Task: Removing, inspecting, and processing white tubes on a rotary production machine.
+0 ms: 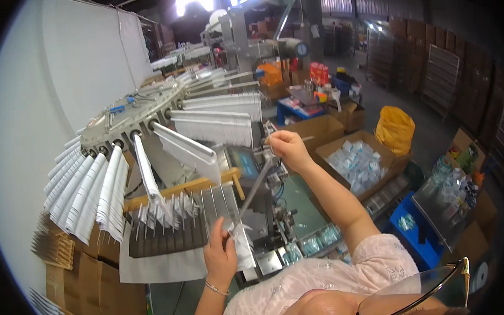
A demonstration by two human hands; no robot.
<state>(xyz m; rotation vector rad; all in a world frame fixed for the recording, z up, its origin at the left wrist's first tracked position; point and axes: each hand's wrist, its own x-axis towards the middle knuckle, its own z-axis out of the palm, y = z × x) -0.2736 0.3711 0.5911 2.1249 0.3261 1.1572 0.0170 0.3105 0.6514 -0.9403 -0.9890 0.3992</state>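
My left hand (219,256), wearing a bracelet, is at the lower end of a long, thin grey strip (253,193), its fingers closed about that end beside a small whitish piece. The strip slants up and right toward my right hand (288,149). That hand is raised and closed, its fingertips pinched near a thin rod; what they hold is hidden. Left of my hands, a wooden bar (184,189) with thin metal rods lies over a dark slotted block (167,239), and small folded white pieces hang among the rods.
A round metal carousel (134,113) carries long folded white sheets (191,149) on radiating arms. A conveyor (270,263) with teal-and-white packets runs in front of me. To the right are a carton of packets (356,165), a yellow bag (394,130) and a blue tray (412,231).
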